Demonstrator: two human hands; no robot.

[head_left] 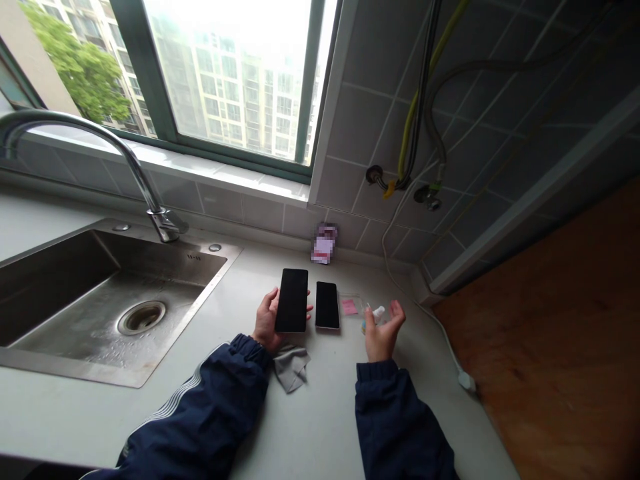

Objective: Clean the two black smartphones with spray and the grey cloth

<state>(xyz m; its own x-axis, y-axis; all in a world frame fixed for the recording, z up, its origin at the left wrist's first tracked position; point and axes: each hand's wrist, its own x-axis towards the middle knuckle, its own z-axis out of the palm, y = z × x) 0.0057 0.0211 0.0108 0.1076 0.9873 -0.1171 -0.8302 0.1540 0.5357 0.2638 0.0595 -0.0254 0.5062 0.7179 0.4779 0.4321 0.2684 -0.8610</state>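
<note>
In my left hand (267, 321) rests a large black smartphone (292, 300), its dark screen facing up and fingertips showing past its right edge. A second, smaller smartphone (327, 305) with a pale rim lies flat on the counter just to the right. A crumpled grey cloth (292, 368) sits below my left wrist. My right hand (382, 337) is over the counter with thumb and fingers apart. Right behind it is a small bottle with a white top (379, 311), partly hidden by the hand. Beside that lies a clear packet with a pink piece (349, 307).
A steel sink (230, 257) with a curved faucet (133, 160) takes up the left side. Against the tiled wall leans a blurred pinkish card-like item (324, 244). A white cable (385, 243) runs down the wall to a plug (467, 381) near the wooden panel (540, 347).
</note>
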